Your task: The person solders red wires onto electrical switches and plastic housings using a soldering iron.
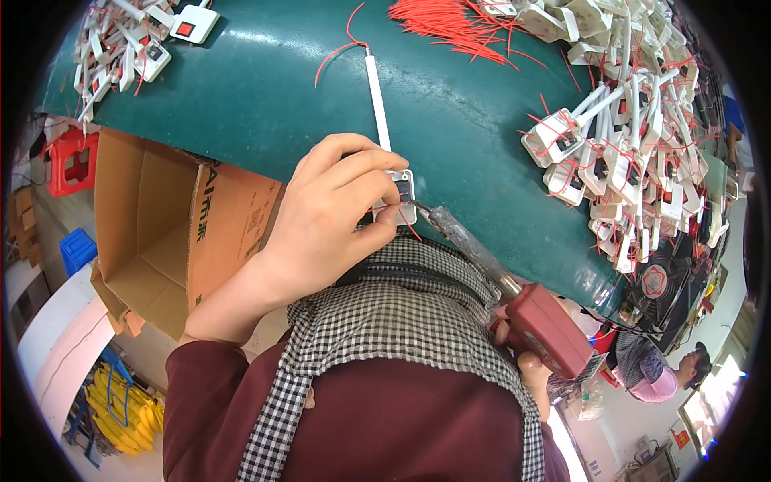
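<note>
- Checked apron [393, 313] over a maroon top [385, 418].
- Left hand [329, 209]: fingers closed on a white housing [407, 214] at the green worktop's [265, 96] near edge, red wire [411, 230] by the fingertips.
- Right hand [528, 361], partly hidden: fingers gripping a soldering gun [550, 329], its tip close to the housing; cannot tell whether touching.
- White tube [377, 104] beyond the left hand, 2 red strands [333, 59] at its far end.
- Piled white units [634, 161] at right.

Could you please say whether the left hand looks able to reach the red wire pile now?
Probably not yet: the left hand is busy at the white case, and the red wire pile lies well beyond it.
</note>
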The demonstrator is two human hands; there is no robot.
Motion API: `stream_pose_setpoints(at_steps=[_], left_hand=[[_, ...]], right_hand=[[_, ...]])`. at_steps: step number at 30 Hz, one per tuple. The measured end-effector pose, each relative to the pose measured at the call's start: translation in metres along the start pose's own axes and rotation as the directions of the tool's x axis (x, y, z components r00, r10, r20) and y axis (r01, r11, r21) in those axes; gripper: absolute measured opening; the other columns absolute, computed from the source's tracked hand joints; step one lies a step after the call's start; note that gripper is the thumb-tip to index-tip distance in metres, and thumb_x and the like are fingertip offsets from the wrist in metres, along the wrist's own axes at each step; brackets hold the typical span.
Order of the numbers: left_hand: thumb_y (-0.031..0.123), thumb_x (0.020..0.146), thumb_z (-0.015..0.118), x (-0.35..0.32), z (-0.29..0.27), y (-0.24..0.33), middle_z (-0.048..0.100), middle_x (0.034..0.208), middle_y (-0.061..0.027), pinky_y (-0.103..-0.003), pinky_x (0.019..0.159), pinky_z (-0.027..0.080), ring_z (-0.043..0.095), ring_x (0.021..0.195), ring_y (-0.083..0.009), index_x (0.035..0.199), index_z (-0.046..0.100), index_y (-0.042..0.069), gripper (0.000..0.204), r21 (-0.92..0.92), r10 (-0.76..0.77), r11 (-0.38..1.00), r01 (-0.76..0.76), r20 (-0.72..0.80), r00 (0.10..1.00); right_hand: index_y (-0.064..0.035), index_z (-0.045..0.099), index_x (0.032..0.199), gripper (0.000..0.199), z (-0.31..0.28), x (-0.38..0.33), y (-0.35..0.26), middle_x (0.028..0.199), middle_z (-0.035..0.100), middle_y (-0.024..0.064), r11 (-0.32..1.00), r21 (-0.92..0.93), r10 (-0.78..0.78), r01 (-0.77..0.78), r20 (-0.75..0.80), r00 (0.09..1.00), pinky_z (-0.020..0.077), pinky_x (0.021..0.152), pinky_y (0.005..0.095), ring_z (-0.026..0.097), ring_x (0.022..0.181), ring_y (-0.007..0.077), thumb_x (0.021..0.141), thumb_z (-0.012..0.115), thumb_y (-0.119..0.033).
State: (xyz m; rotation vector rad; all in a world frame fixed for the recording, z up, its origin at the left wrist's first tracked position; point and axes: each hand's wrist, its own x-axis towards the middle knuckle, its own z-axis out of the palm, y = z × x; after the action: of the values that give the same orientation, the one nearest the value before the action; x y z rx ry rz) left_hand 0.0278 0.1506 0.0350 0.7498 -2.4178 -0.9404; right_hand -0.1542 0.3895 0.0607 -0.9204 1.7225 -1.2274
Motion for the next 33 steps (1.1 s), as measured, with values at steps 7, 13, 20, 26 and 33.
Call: stream_pose_setpoints(at_steps=[7,13,20,26,33], left_hand=[[-0.004,0.060,0.063,-0.002,0.001,0.000,0.063,0.097,-0.0048,-0.033,0.076,0.045,0.054,0.094,-0.0246,0.069,0.055,0.006,0.015,0.006,-0.001,1.000,0.001,-0.005,1.000],[-0.002,0.060,0.065,0.003,-0.008,0.006,0.061,0.103,-0.0047,-0.035,0.080,0.043,0.054,0.095,-0.0247,0.082,0.056,0.006,0.025,0.069,0.022,0.997,-0.029,0.101,0.995],[0.000,0.060,0.068,0.007,-0.006,0.009,0.056,0.107,-0.0103,-0.039,0.083,0.042,0.053,0.095,-0.0294,0.113,0.050,0.006,0.056,-0.029,0.063,0.998,-0.060,0.112,0.992],[0.003,0.065,0.068,0.082,0.006,0.041,0.054,0.113,-0.0133,-0.041,0.087,0.043,0.052,0.102,-0.0320,0.118,0.049,0.007,0.056,-0.118,0.361,0.922,-0.368,-0.071,0.930],[0.021,0.071,0.068,0.131,0.028,0.049,0.033,0.136,-0.0175,-0.044,0.099,0.032,0.035,0.123,-0.0344,0.132,0.035,0.009,0.069,0.183,0.496,0.866,-0.465,-0.207,0.843]], right_hand=[[0.0073,0.049,0.114,0.083,0.009,0.003,-0.014,0.075,0.061,0.0086,0.954,0.226,0.215,-0.196,-0.060,0.975,0.0462,0.058,0.0258,0.058,0.063,0.0147,0.064,0.072,-0.055],[0.0083,0.050,0.107,0.090,0.011,0.009,-0.018,0.073,0.059,0.0091,0.941,0.265,0.258,-0.212,-0.152,0.954,0.0425,0.055,0.0246,0.054,0.059,0.0137,0.059,0.068,-0.066],[0.0067,0.042,0.110,0.093,-0.004,0.008,-0.012,0.088,0.054,0.0122,0.996,0.091,0.025,0.014,-0.414,0.910,0.0384,0.045,0.0230,0.051,0.050,0.0135,0.067,0.048,-0.076],[-0.0013,0.037,0.124,0.066,-0.034,0.001,0.006,0.102,0.051,0.0070,0.843,0.070,-0.273,0.533,-0.798,0.537,0.0386,0.047,0.0230,0.043,0.056,0.0098,0.084,0.051,-0.052],[-0.0083,0.038,0.125,0.045,-0.048,0.007,0.000,0.119,0.046,0.0127,0.432,0.468,-0.571,0.771,-0.520,0.635,0.0451,0.082,0.0349,0.051,0.100,0.0233,0.090,0.047,-0.036]])
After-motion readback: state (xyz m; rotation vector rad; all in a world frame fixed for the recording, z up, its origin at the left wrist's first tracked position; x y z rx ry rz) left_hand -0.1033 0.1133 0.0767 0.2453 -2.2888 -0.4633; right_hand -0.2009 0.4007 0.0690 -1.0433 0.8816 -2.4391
